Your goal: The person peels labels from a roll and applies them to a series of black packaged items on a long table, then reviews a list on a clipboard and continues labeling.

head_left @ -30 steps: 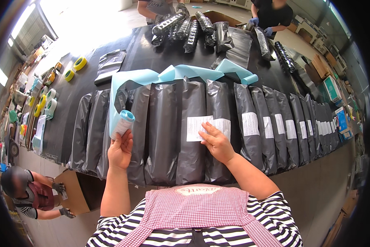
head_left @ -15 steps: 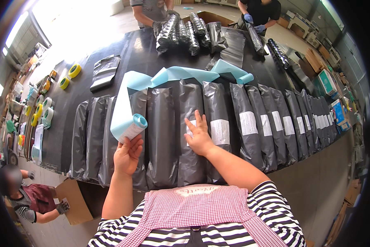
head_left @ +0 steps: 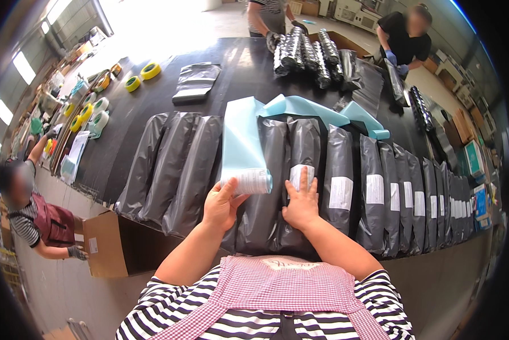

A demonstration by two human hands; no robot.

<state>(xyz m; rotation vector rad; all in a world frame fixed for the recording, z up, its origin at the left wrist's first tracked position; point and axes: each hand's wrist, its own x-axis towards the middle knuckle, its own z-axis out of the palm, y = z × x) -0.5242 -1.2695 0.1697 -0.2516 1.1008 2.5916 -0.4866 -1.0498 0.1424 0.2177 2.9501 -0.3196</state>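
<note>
"Roll (head_left: 247, 182) first: where is it sitting?"

"It is showing in front of a dark grey bag (head_left: 273, 144), within a long row lying side by side on a black table (head_left: 232, 71). Whether it is touching that bag, I cannot tell."

"And the fingers?"

"The left hand (head_left: 223, 207) is grasping the roll's left end, its thumb lying over the white face, its other fingers curling partly out of sight. The right hand (head_left: 304, 204) is lying released and flat, fingers spreading over a white label (head_left: 301, 171) on the next bag to the right."

"What is trailing from the roll?"

"A pale blue strip (head_left: 240, 127) is running past the bags' far ends, then bending right."

"Who else is working?"

"At lower left, a gloved person (head_left: 50, 218) is standing beside an open carton (head_left: 104, 243). Across the table, someone in dark gloves is handling shiny black bundles (head_left: 300, 54); another person (head_left: 404, 39), in blue gloves, is holding one more. Yellow tape (head_left: 151, 71) is lying at the left."
</note>
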